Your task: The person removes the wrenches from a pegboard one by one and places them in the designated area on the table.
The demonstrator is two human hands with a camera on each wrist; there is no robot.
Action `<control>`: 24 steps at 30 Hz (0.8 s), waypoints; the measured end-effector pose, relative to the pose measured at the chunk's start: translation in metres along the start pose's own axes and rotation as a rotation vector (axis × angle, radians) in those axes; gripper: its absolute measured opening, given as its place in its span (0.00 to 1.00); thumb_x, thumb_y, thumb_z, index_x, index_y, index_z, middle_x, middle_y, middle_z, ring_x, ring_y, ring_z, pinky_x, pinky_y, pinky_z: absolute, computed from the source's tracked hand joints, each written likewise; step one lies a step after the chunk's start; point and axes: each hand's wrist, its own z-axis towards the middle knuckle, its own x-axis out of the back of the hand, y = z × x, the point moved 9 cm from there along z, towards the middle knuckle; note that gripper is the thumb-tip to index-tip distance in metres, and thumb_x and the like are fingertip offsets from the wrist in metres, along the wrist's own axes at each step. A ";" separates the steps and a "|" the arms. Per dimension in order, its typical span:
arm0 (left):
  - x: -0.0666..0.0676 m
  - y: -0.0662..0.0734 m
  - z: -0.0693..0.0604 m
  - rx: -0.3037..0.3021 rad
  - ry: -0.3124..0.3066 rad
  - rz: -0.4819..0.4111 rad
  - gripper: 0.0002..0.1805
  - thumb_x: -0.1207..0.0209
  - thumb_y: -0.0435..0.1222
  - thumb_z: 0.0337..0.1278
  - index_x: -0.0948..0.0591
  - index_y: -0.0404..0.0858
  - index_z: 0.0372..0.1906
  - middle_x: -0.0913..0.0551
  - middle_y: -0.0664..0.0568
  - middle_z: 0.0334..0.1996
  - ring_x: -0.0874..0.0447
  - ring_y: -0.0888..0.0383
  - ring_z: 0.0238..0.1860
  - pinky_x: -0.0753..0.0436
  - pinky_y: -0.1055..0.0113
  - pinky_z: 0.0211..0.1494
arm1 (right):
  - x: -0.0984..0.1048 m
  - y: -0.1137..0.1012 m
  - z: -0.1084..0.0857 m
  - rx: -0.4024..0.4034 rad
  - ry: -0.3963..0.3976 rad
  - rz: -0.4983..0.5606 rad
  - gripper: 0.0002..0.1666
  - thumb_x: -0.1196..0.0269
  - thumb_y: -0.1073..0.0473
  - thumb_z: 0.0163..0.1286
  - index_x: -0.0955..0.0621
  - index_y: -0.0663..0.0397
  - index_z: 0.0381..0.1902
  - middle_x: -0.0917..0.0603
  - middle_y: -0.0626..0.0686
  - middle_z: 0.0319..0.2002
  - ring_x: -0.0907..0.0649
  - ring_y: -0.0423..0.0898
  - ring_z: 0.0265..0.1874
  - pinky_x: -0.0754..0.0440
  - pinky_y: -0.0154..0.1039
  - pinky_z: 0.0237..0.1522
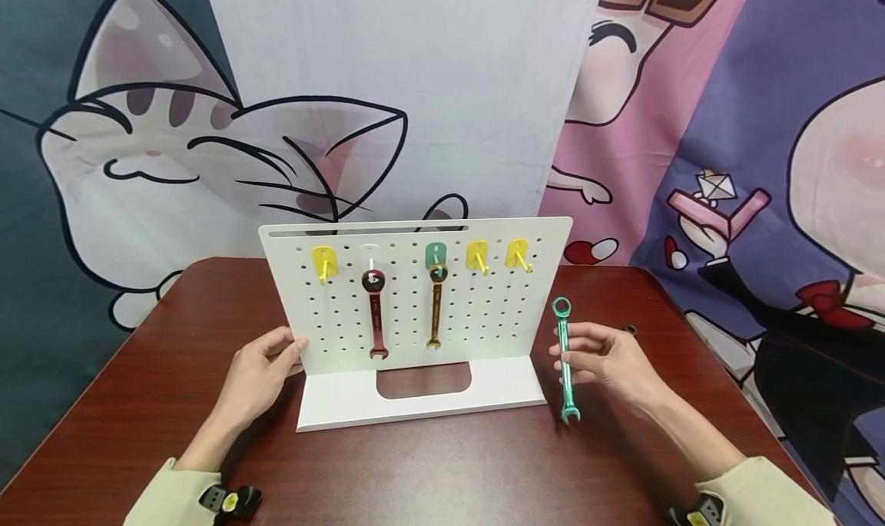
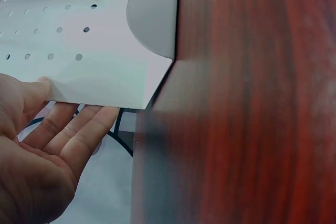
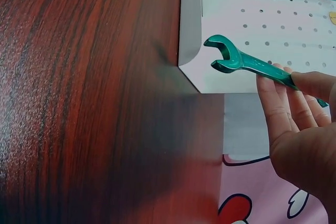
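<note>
My left hand (image 1: 256,376) pinches the left edge of a white pegboard stand (image 1: 332,399), thumb on the front and fingers behind, as the left wrist view shows. To the right of the board, my right hand (image 1: 615,361) holds a green combination wrench (image 1: 565,357) between thumb and fingers. Its ring end points up and its open jaw down, apart from the board. On the board hang a red wrench (image 1: 376,319), from a clear hook (image 1: 369,255), and a gold wrench (image 1: 436,311), from a green hook (image 1: 435,253).
Two yellow hooks (image 1: 477,256) at the board's right and one yellow hook (image 1: 324,263) at its left hold nothing. Behind my right hand, a small brass-coloured ring end (image 1: 631,330) shows on the dark red wooden table (image 1: 442,472). A cartoon-printed cloth (image 1: 415,50) hangs behind.
</note>
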 end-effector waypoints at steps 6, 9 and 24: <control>0.001 0.000 0.000 -0.001 0.006 0.007 0.09 0.40 0.36 0.78 0.16 0.33 0.47 0.10 0.36 0.48 0.06 0.52 0.43 0.06 0.62 0.48 | 0.002 0.003 0.000 -0.004 -0.002 -0.009 0.25 0.31 0.66 0.73 0.24 0.71 0.64 0.07 0.48 0.43 0.07 0.52 0.42 0.05 0.43 0.44; 0.001 0.000 0.000 -0.001 0.006 0.004 0.09 0.40 0.36 0.78 0.17 0.33 0.46 0.10 0.36 0.48 0.07 0.53 0.42 0.05 0.63 0.47 | 0.003 0.005 0.001 -0.008 -0.003 -0.015 0.26 0.31 0.66 0.73 0.24 0.72 0.64 0.07 0.49 0.43 0.07 0.52 0.42 0.05 0.43 0.44; 0.000 0.000 0.000 0.000 0.001 -0.002 0.09 0.40 0.36 0.78 0.16 0.32 0.47 0.11 0.35 0.50 0.07 0.51 0.45 0.06 0.62 0.49 | 0.011 0.012 0.001 -0.028 0.015 -0.028 0.27 0.31 0.66 0.73 0.26 0.75 0.64 0.08 0.58 0.45 0.07 0.52 0.42 0.05 0.43 0.43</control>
